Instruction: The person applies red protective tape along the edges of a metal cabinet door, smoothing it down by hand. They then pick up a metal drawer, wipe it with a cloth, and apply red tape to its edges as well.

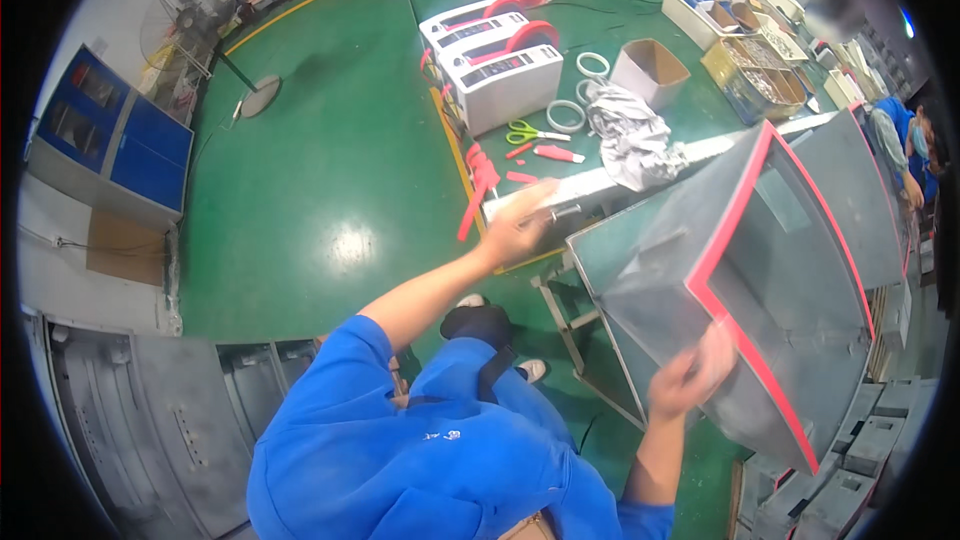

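My left hand (518, 225) is closed around a thin tool (565, 211) with a metal-looking tip, beside the table's near corner. Its exact kind is hard to make out. To the right a large grey sheet-metal housing (650, 285) lies tilted on a stand, its open side edged with red tape (752, 190). My right hand (692, 372) rests on the taped edge near its lower corner, the fingers stretched out and a little blurred by motion.
On the green-topped table are two white tape dispensers (505, 85), green scissors (535, 133), a red cutter (560, 154), tape rolls (567, 117), a crumpled grey cloth (630, 135) and a cardboard box (650, 73). More grey housings (850, 190) and another person (905, 145) are at right.
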A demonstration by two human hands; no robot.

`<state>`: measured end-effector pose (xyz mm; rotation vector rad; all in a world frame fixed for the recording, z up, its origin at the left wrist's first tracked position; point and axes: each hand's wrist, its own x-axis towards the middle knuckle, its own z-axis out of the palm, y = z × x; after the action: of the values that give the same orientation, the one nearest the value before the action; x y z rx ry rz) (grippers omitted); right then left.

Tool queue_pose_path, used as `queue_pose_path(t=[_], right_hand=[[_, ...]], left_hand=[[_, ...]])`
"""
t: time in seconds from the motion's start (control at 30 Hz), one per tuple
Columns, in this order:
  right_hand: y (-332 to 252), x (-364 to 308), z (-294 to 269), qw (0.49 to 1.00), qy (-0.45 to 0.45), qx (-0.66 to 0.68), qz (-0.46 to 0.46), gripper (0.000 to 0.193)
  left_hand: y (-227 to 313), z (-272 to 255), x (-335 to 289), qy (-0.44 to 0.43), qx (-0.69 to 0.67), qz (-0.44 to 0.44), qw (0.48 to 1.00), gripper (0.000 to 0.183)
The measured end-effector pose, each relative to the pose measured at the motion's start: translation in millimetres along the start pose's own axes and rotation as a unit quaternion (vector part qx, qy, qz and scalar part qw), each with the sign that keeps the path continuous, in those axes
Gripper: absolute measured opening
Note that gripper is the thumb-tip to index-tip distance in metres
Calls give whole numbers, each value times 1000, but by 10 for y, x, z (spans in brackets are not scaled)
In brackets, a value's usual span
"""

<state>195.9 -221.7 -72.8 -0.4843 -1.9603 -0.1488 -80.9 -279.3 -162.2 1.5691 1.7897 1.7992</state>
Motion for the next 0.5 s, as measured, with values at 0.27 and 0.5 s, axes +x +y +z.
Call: queue_pose_path(t=[0.27, 0.5], right_hand=[[-597, -3620, -169, 591, -26, 57, 804, 17], [-1736, -5252, 461, 201, 293, 226, 907, 25]], left_hand=[[-2031, -1532, 593, 147, 36, -276, 949, 41], [-2651, -1893, 1001, 5, 1, -320, 948, 46]])
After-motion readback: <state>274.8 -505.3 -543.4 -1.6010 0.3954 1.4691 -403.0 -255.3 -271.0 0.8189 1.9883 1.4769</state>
